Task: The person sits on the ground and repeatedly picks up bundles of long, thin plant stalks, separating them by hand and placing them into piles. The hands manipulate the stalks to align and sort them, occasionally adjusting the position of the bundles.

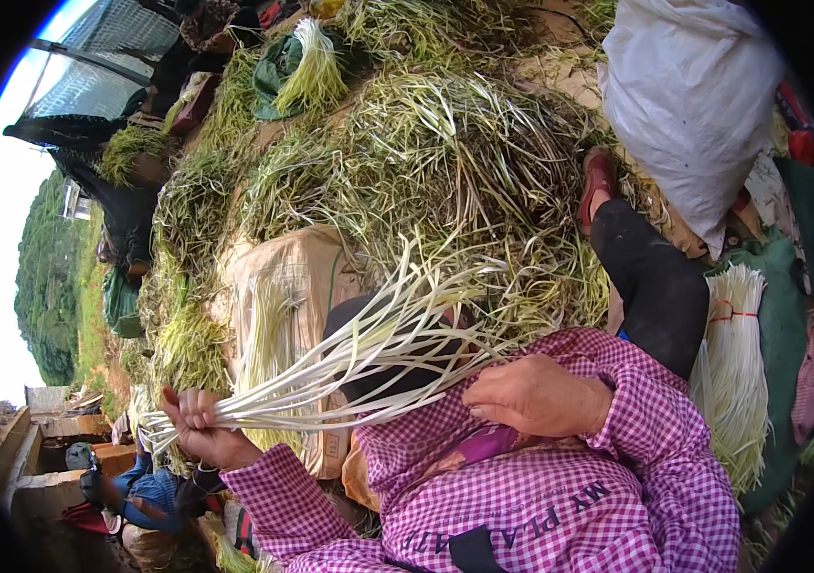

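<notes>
My left hand [201,425] is closed around the white stem ends of a loose bunch of pale garlic chives [359,358]. The long strands fan out to the right and upward across my lap. Close to the bunch's right side is my right hand [531,393], its fingers curled and pressed together. Whether any strand is between those fingertips is hidden. More pale chives [266,329] lie on a tan woven sack [321,256] just beyond the held bunch.
A large heap of green and yellow chives [445,162] spreads ahead. At right are a stuffed white sack [688,105] and a chive bundle [739,363] tied with red, on green cloth [777,382]. Other people work at left, one in a blue top [154,497].
</notes>
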### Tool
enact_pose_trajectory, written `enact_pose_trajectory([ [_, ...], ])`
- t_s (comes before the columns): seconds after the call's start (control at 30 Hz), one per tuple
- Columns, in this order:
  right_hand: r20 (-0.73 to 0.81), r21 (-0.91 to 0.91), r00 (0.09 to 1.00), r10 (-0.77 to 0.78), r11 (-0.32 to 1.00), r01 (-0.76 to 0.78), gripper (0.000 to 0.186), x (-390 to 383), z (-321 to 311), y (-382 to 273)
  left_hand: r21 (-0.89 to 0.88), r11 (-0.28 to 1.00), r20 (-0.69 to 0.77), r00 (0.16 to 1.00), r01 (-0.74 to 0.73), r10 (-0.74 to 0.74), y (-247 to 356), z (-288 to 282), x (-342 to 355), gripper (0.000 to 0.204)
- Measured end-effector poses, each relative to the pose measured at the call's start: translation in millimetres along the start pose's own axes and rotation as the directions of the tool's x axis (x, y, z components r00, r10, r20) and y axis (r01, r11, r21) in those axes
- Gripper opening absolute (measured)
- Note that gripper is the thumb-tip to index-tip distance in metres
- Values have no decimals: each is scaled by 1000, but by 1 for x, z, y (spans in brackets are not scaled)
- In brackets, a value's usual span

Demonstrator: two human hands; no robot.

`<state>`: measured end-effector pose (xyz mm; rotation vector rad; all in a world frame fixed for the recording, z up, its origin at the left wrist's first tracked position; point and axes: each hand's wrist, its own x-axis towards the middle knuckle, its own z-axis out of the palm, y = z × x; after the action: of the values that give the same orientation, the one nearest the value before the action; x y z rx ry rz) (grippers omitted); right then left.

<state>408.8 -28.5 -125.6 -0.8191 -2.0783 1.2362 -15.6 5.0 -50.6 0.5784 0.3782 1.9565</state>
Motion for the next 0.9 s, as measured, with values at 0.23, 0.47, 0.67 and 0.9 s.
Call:
enact_pose_trajectory([
  [0.23, -205, -426, 979, -4, 900, -86, 39, 32, -7, 14, -96, 995, -215, 977, -34, 13, 7, -14, -1, 27],
  [0.47, -435, -246, 900, 34, 957, -155, 30, 24, -21, 28, -158, 987, -246, 969, -27, -13, 21, -22, -1, 24],
  [0.67, -370, -129, 926, -76, 991, 29, 18, 17, -10, 11, -70, 997, -283, 959, -32, 11, 22, -22, 0, 27],
  [0.9, -248, -109, 969, 21, 993, -49, 28, 26, 6, 19, -90, 995, -335, 942, -42, 10, 20, -10, 0, 28],
])
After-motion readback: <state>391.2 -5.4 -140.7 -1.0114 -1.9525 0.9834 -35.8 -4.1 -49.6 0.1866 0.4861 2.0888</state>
